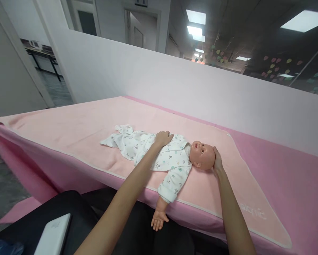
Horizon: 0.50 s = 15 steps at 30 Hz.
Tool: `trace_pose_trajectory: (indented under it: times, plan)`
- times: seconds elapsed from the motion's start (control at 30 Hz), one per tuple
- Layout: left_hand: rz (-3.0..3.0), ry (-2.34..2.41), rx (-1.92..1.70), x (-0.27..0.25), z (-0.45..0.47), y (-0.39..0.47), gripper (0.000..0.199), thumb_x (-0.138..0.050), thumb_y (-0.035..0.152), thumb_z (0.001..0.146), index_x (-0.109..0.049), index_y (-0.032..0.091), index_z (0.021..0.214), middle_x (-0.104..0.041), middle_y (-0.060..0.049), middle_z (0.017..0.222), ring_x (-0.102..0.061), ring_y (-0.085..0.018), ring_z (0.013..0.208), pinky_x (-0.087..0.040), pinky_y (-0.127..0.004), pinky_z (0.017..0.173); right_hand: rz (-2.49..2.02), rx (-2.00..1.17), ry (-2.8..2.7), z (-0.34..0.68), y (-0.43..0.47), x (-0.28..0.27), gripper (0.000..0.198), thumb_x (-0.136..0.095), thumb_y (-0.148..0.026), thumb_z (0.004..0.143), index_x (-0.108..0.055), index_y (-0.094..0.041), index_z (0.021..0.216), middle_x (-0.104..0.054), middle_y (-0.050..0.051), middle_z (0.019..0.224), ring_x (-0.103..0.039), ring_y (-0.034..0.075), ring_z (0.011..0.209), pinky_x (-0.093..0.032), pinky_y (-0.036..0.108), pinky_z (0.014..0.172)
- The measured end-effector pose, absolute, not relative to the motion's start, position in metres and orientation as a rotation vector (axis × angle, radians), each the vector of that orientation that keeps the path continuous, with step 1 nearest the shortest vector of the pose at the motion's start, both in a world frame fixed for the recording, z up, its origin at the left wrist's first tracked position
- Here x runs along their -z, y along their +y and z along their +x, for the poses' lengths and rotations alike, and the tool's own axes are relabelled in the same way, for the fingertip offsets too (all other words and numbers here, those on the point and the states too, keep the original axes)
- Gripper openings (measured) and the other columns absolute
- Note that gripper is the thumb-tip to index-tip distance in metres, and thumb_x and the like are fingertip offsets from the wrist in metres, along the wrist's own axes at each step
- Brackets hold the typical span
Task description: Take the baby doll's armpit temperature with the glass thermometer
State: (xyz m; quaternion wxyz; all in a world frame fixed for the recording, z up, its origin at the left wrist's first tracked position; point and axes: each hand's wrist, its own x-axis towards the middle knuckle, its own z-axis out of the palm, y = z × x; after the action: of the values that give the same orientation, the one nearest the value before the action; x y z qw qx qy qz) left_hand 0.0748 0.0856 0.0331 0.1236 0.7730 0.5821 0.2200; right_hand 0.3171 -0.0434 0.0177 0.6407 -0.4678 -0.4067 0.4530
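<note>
A baby doll [203, 156] lies on its back on a pale pink mat [95, 117], its head to the right. It wears a white printed outfit [175, 156]; the near sleeve's hand hangs over the mat's front edge. On the doll's belly rests my left hand [163, 139], laid over the cloth with its fingers extended. My right hand [217, 161] cups the crown of the doll's head from the right, its fingers curved against it and partly hidden. The trouser legs lie loose toward the left.
Pink cloth [294, 170] covers the table beneath the mat. A low white wall [148, 78] runs behind it. A white flat device [54, 235] lies on my dark-clothed lap at lower left. Beyond a doorway at left stands a table [42, 53].
</note>
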Motion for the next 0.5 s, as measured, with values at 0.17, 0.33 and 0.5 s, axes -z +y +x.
trace_pose_trajectory:
  times: [0.17, 0.33, 0.5]
  plan:
    - [2.103, 1.062, -0.918, -0.048, 0.074, 0.067, 0.042, -0.047, 0.043, 0.079, -0.060, 0.017, 0.108, -0.060, -0.007, 0.113, -0.053, -0.021, 0.103, -0.037, -0.029, 0.089, -0.965, -1.277, -0.876, 0.315, -0.047, -0.020, 0.054, -0.045, -0.056, 0.076, -0.062, -0.012, 0.100, -0.066, 0.011, 0.103, -0.059, 0.028, 0.100, -0.046, 0.040, 0.087]
    - [2.113, 0.474, -0.543, -0.064, 0.078, 0.045, 0.059, -0.070, 0.034, 0.061, -0.056, 0.022, 0.117, -0.063, -0.004, 0.102, -0.054, -0.014, 0.082, -0.039, -0.024, 0.071, -1.048, -1.193, -0.832, 0.317, -0.045, -0.019, 0.052, -0.048, -0.057, 0.074, -0.064, -0.013, 0.097, -0.068, 0.011, 0.096, -0.062, 0.027, 0.094, -0.048, 0.040, 0.085]
    - [2.218, 0.595, -0.569, -0.058, 0.089, 0.038, 0.039, -0.071, 0.033, 0.061, -0.068, 0.020, 0.098, -0.067, -0.003, 0.089, -0.051, -0.012, 0.073, -0.035, -0.021, 0.062, -1.055, -1.209, -0.812, 0.313, -0.048, -0.022, 0.051, -0.051, -0.055, 0.072, -0.065, -0.012, 0.097, -0.069, 0.012, 0.094, -0.063, 0.028, 0.091, -0.050, 0.041, 0.081]
